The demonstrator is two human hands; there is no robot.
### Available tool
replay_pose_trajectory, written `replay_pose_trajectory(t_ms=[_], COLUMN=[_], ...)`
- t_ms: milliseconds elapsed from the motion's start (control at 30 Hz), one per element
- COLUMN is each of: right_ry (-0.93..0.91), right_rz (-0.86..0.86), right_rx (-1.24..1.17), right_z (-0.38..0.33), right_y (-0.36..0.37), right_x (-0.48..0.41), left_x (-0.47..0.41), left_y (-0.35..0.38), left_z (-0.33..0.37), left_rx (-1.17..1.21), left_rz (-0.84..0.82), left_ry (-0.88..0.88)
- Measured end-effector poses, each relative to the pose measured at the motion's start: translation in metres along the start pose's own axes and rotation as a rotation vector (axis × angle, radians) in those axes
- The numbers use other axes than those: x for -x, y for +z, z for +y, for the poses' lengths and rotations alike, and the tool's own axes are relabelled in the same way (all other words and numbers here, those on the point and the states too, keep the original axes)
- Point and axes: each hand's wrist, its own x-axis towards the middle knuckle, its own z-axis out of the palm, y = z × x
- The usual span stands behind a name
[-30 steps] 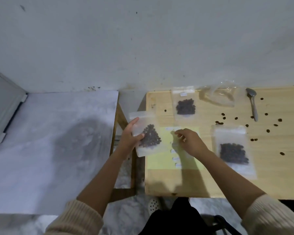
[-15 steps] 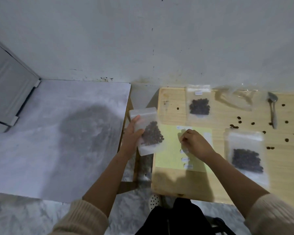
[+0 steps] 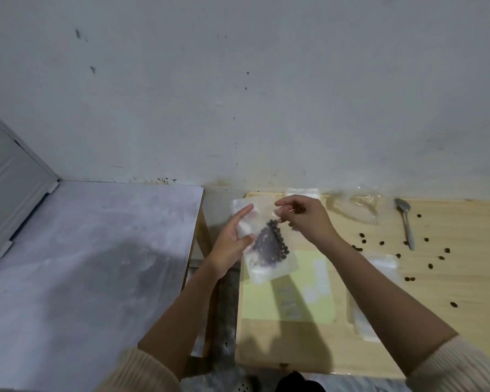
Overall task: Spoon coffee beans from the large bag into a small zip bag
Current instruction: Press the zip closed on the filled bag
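**Filled small zip bag being held up while the right hand is coming to its top edge**

The small zip bag (image 3: pixel 262 267) is being held in the air over the left edge of the wooden table (image 3: pixel 450 278), tilted, with a dark heap of coffee beans (image 3: pixel 272 246) sitting in its lower half. The left hand (image 3: pixel 234 239) is gripping it from the left side, thumb in front and fingers behind. The right hand (image 3: pixel 309 222) is hovering at the bag's upper right corner with its fingers curled. Whether they are pinching the bag's edge, a small label or nothing at all is not showing clearly.

A second ago that right hand was lying down on the yellow sheet (image 3: pixel 266 304), among the white labels (image 3: pixel 318 274), and the bag was being held lower and further from it. Now the hand is lifting off the sheet and meeting the bag. In all likelihood the filling of this bag is over, and the person is moving on to labelling or sealing it.

Further out, the spoon (image 3: pixel 405 222) is lying untouched on the table beside the crumpled large bag (image 3: pixel 359 209), and loose beans (image 3: pixel 382 243) are lying scattered between them and the near edge. A second zip bag (image 3: pixel 385 263) is lying partly hidden under the right forearm. Spilt beans are waiting to be gathered — a minor loss, not a hindrance
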Motion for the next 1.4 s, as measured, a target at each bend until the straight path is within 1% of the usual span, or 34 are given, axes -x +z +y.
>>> replay_pose_trajectory(t_ms=[233,333,467,767,1000,1133,1233,1267,1333,1400], right_ry=[-0.037,-0.018,0.011,0.018,0.000,-0.017,-0.063,-0.048,0.025,0.102], right_rz=[0.057,0.112,0.168,0.204,0.217,0.258,0.323,0.336,0.321,0.268], right_rx=[0.128,0.137,0.136,0.118,0.164,0.182,0.241,0.240,0.163,0.047], right_z=[-0.015,-0.016,-0.014,-0.013,-0.009,-0.010,-0.013,-0.013,-0.013,-0.011], right_y=[-0.002,-0.003,-0.003,-0.002,0.000,0.002,-0.001,-0.004,-0.008,-0.010], right_x=[0.002,0.003,0.004,0.006,0.005,0.006,0.006,0.006,0.005,0.004], left_x=[-0.007,-0.008,-0.010,-0.009,-0.011,-0.011,-0.011,-0.011,-0.011,-0.012], left_y=[0.011,0.015,0.018,0.023,0.024,0.024,0.023,0.022,0.023,0.028], left_z=[0.021,0.028,0.030,0.029,0.028,0.029,0.025,0.023,0.021,0.025], left_rx=[-0.061,-0.042,-0.072,-0.030,-0.011,-0.003,0.006,0.037,0.114,0.162], left_rz=[-0.091,-0.123,-0.148,-0.142,-0.150,-0.137,-0.103,-0.095,-0.068,0.012], left_ry=[0.047,0.063,0.086,0.118,0.108,0.116,0.125,0.119,0.106,0.096])
